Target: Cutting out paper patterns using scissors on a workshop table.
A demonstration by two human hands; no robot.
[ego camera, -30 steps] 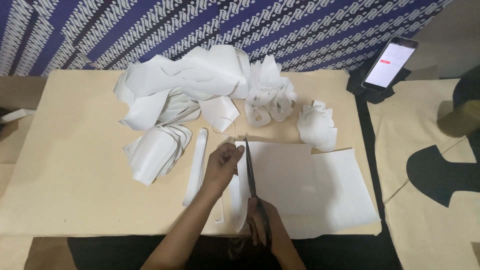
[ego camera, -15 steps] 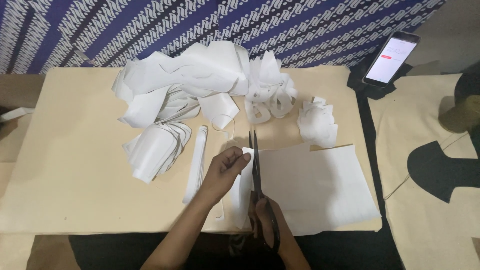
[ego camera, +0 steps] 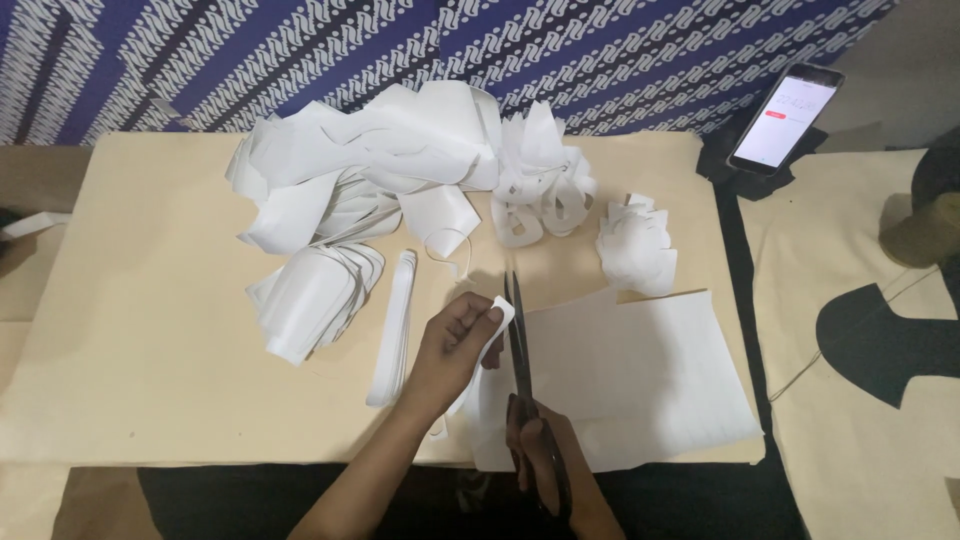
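At table's near edge: your right hand (ego camera: 545, 450) grips scissors (ego camera: 520, 345), blades up through white sheet (ego camera: 640, 380). Left hand (ego camera: 455, 345) pinches cut strip (ego camera: 492, 325) just beside blades. Risk: fingertips nicked, or strip tears if pulled sideways.

A low tan table (ego camera: 140, 400) carried a heap of white paper cut-outs (ego camera: 370, 160) along its far edge, a narrow stack of strips (ego camera: 393, 325) mid-table, and a pile of paper sheets (ego camera: 640, 385) at the near right corner.
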